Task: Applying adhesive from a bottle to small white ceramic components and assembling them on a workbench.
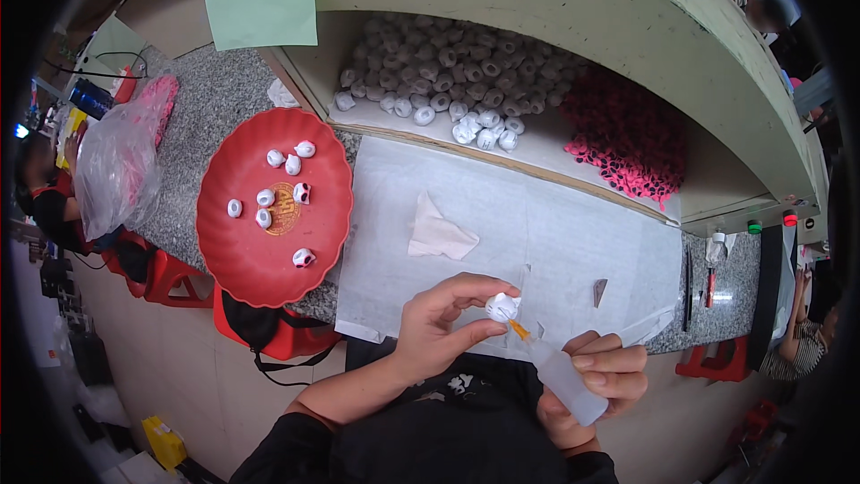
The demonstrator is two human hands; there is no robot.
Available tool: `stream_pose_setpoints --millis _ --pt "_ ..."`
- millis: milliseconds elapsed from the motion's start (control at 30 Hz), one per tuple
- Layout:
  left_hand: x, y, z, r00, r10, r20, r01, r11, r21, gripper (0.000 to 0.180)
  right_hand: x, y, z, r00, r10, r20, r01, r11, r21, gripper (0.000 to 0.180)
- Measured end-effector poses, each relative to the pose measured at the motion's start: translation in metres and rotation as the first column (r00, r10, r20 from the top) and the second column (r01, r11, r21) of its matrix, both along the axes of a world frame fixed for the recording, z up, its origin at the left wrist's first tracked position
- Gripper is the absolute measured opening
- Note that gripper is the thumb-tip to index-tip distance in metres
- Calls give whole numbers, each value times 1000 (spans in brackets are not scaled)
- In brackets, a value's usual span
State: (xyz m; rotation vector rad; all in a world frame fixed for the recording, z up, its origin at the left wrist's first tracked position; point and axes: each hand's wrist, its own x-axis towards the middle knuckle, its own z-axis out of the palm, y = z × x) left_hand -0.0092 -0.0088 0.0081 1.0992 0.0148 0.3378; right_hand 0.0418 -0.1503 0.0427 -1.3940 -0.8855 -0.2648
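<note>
Between the thumb and fingers of my left hand (pixel 439 323) is a small white rounded piece (pixel 502 306) with dark marks. My right hand (pixel 609 376) is wrapped round a translucent white squeeze bottle (pixel 566 378), tilted toward that piece. Its orange nozzle tip (pixel 518 329) meets or nearly meets the piece's lower side; I cannot tell which. Both hands are over the near edge of the white paper sheet (pixel 582 251). A red scalloped tray (pixel 269 291) to the left carries several similar white pieces, two of them with pink and dark parts on them.
A shelf box (pixel 305 90) stands behind the sheet, with heaps of white pieces (pixel 448 72) and small pink-and-black parts (pixel 627 143). On the sheet lie a crumpled cloth (pixel 441 229) and a small dark triangular piece (pixel 599 292). People sit at both sides; a plastic bag (pixel 116 166) is far left.
</note>
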Motion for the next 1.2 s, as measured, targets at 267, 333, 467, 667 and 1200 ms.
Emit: stream_pose_setpoints --millis 267,333,467,667,1200 --pt "4 0 -2 998 59 -32 -52 983 178 32 1 -4 -4 995 -53 -86 59 996 73 43" --pt "6 0 -2 998 61 -12 -57 977 206 32 2 -4 -3 994 -68 -82 74 994 75 42" --pt "11 -1 0 997 71 9 -71 968 242 31 7 -12 0 997 -36 -69 41 996 76 43" --pt "8 12 -6 956 283 -75 -276 957 93 34 36 -27 -8 978 3 -210 8 999 49 37" --pt "8 34 -9 903 423 -73 -416 904 96 34 198 33 -58 907 -205 368 421 482 -769 22"
